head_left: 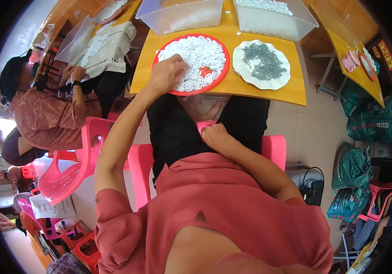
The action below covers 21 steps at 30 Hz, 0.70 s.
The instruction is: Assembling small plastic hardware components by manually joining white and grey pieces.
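My left hand is over a round red tray heaped with small white ring-like plastic pieces. Its fingers bend down toward the pieces; their tips are blurred, so any held piece cannot be made out. A patch of red tray bottom shows among the pieces. To the right stands a white wavy-rimmed plate bearing a spread of small dark grey pieces. My right hand rests low between my thighs, its fingers curled in beside a pink edge. What lies inside those fingers is hidden.
Two clear plastic bins with white pieces stand at the yellow table's far side. On the left, a person sits at work near a pink chair. Green bags line the right side.
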Available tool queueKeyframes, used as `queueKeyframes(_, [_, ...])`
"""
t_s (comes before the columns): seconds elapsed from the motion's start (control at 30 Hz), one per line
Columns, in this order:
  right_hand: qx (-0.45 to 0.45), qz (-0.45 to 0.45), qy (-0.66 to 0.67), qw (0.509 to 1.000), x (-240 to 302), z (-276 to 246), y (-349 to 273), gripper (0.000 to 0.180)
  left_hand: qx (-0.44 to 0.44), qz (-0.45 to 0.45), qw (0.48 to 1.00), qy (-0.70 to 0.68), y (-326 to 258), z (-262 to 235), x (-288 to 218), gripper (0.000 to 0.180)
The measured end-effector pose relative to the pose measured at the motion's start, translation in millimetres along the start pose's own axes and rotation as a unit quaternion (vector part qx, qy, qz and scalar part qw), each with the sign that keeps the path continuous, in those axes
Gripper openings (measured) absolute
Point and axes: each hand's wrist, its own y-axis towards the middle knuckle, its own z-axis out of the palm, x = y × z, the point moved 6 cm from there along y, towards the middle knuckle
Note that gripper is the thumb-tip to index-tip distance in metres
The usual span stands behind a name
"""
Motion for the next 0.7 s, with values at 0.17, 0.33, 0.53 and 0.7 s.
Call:
queueKeyframes(0.17, [0.042,0.027,-0.006,0.999,-5,6,0,0.013,0.001,-0.032,0.999,-0.010,22,3,-3,0.011])
queueKeyframes(0.33, [0.056,0.026,0.009,0.998,-4,1,1,0.012,0.065,0.018,0.997,0.032,34,23,-17,0.011])
queueKeyframes(0.53, [0.064,0.034,0.025,0.997,-5,5,1,0.012,0.116,0.022,0.988,0.098,42,34,-18,0.015])
queueKeyframes(0.7, [0.080,0.051,0.027,0.995,-6,4,2,0.013,0.124,0.050,0.987,0.087,45,30,-25,0.017])
